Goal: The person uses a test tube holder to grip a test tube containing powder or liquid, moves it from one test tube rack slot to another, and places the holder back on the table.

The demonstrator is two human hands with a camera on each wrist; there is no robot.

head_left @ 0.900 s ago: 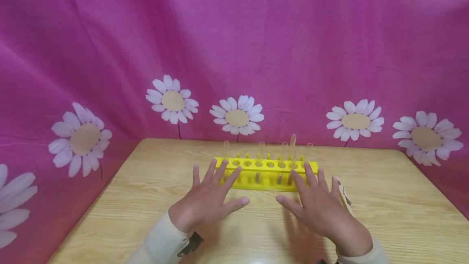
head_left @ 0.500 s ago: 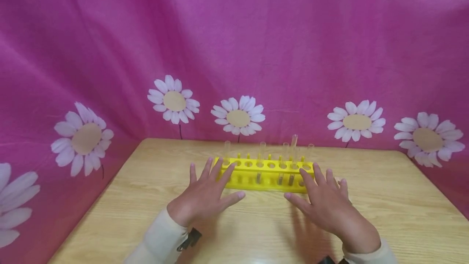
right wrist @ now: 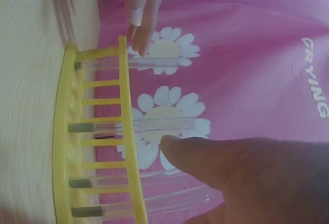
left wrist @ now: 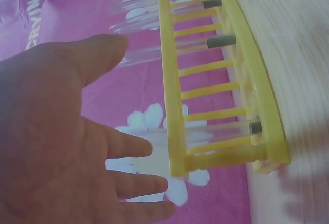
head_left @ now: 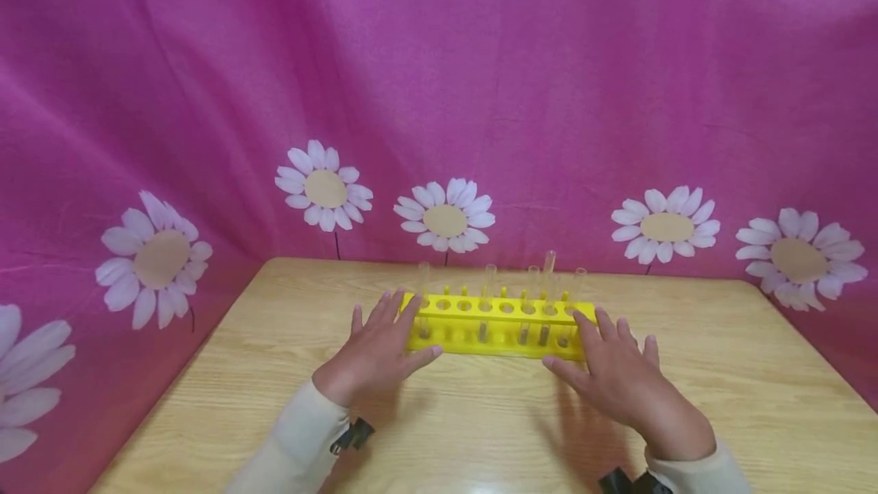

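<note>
A yellow test tube rack (head_left: 473,314) stands on the table between my hands. Several clear test tubes (head_left: 490,280) are upright in it, and one (head_left: 550,264) leans and rises higher than the others. Grey-dark matter fills the tube bottoms (left wrist: 221,41). My left hand (head_left: 373,349), fingers extended, is at the rack's left end; the left wrist view shows a gap between its fingers and the frame. My right hand (head_left: 620,380) is spread at the right end, its index fingertip overlapping the corner. Whether that finger touches cannot be told. Neither hand holds anything.
The light wooden table (head_left: 274,402) extends around the rack. Behind it and along both sides hangs a pink cloth (head_left: 549,97) printed with white daisies. Dark wrist mounts (head_left: 353,435) sit at the sleeves.
The hands have moved apart: the left slightly leftward, the right rightward, uncovering more of the rack's ends. A pale wooden object on the right is now mostly hidden behind the right hand.
</note>
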